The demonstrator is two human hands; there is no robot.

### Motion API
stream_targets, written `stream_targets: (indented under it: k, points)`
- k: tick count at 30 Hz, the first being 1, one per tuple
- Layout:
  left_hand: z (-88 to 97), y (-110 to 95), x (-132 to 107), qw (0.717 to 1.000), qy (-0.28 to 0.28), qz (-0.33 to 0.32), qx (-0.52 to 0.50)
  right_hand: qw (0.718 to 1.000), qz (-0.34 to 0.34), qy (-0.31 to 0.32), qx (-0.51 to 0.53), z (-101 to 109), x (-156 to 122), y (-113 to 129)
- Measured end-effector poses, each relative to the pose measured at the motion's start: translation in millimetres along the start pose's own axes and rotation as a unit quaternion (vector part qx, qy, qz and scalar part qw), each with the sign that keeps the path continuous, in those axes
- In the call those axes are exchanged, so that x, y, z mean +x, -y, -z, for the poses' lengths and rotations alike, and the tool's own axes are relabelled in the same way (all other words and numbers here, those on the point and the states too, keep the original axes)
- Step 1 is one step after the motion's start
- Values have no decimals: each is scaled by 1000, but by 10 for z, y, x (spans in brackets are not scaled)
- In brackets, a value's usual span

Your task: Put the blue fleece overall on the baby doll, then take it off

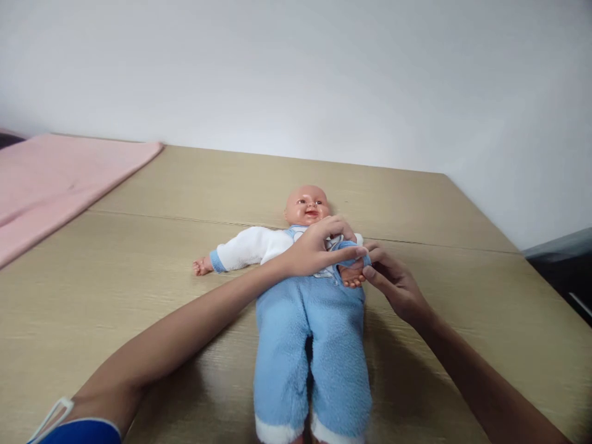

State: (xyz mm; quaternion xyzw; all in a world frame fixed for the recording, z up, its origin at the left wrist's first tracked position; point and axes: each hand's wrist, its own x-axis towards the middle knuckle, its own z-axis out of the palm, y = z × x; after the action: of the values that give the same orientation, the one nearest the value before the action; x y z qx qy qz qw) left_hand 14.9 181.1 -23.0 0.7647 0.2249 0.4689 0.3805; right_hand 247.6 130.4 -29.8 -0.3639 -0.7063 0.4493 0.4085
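A baby doll (311,296) lies on its back on the wooden table, head toward the wall, dressed in fluffy light-blue trousers and a white top. Its arm on the left is stretched out, with a blue cuff (217,261) at the wrist. Across the doll's chest reaches my left hand (319,243), thumb and fingers closed on the blue sleeve cuff (350,253) of the other arm. My right hand (393,277) pinches the same cuff from the right side. The doll's small hand (352,275) pokes out of that cuff, palm showing.
A pink cloth (69,179) is spread over the left end of the table (139,259). Behind the table rises a pale wall (296,80). Something dark (564,265) stands beyond the table's right edge.
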Motion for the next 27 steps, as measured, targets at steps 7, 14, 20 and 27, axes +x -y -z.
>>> stream_targets:
  k: [7, 14, 20, 27]
  points:
    - [7, 57, -3, 998, 27, 5, 54, 980, -121, -94, 124, -131, 9, -89]
    - [-32, 103, -2, 996, 31, 61, 57, 975, -108, -188, -38, -124, 8, -129]
    - [-54, 88, 13, 989, 50, 89, 106, 970, -170, -172, 21, -139, 189, -364]
    - [-79, 95, 14, 988, 20, 74, 133, 977, -132, -160, -46, -33, 234, -628]
